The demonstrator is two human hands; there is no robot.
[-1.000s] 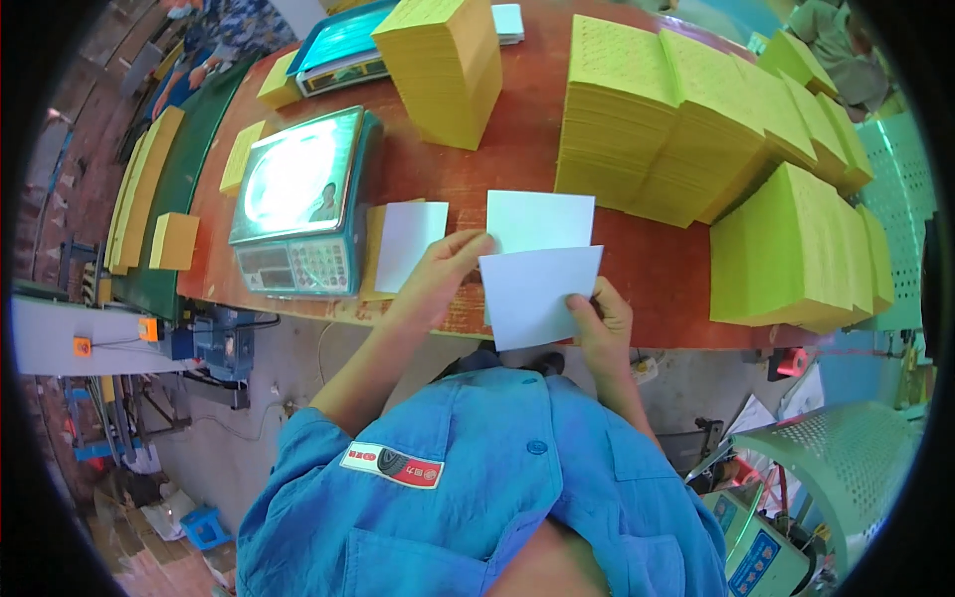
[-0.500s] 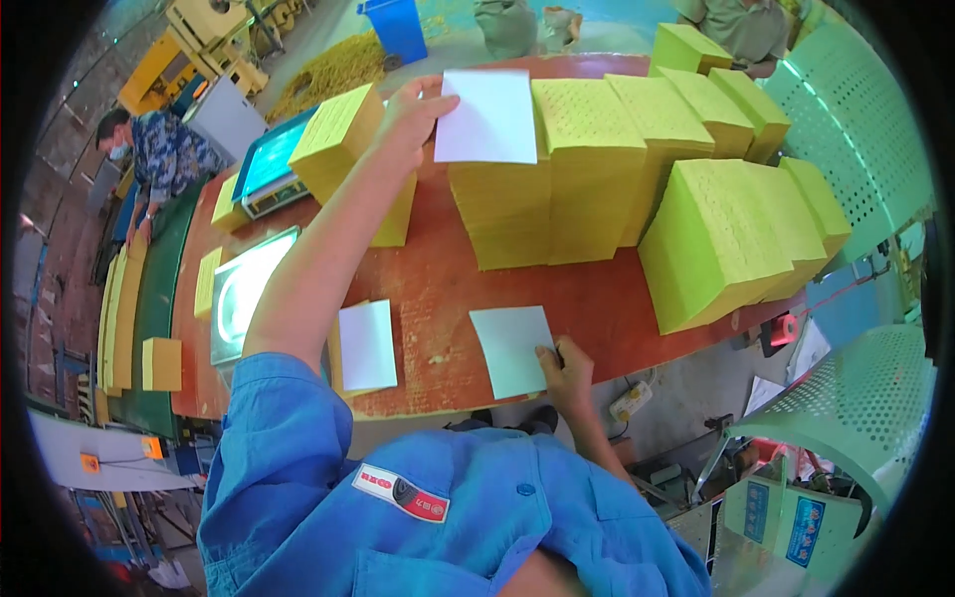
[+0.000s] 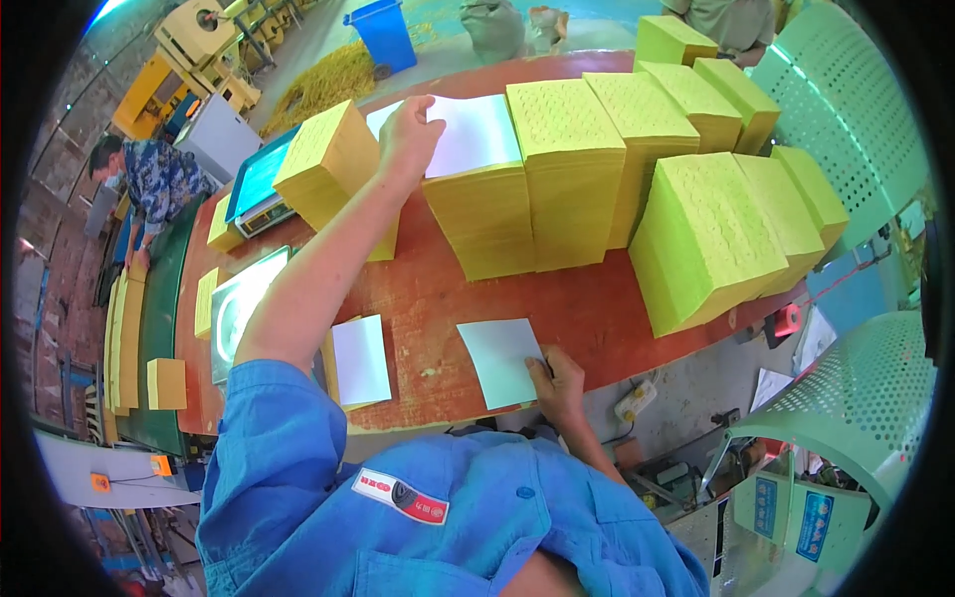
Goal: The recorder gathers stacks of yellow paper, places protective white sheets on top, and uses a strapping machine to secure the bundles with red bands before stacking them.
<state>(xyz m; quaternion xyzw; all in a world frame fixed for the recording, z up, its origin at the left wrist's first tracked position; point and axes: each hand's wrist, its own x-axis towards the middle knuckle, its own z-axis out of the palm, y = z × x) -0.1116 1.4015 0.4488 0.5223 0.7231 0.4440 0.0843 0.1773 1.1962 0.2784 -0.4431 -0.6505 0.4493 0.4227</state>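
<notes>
My left hand (image 3: 410, 137) is closed in a pinch over a white paper sheet (image 3: 476, 131), which lies across the top of a tall stack of yellow paper (image 3: 477, 224). White paper shows on both sides of that hand; whether it is one sheet or two I cannot tell. Close to the table's near edge, my right hand (image 3: 559, 383) grips the lower right side of another pale sheet (image 3: 497, 360), thumb on top. Left of it, a white sheet (image 3: 360, 360) rests on a brownish-yellow piece beneath.
More yellow paper stacks (image 3: 567, 179) stand along the back and right of the red table (image 3: 428, 318). On the left are a scale with a blue tray (image 3: 267, 171) and a shiny metal plate (image 3: 244, 308). A co-worker (image 3: 164, 179) stands at a green belt (image 3: 164, 298).
My left hand has shifted slightly down, and the white paper by it now spreads out to both sides. My right hand and its sheet have moved slightly left and nearer. The view has tilted a little.
</notes>
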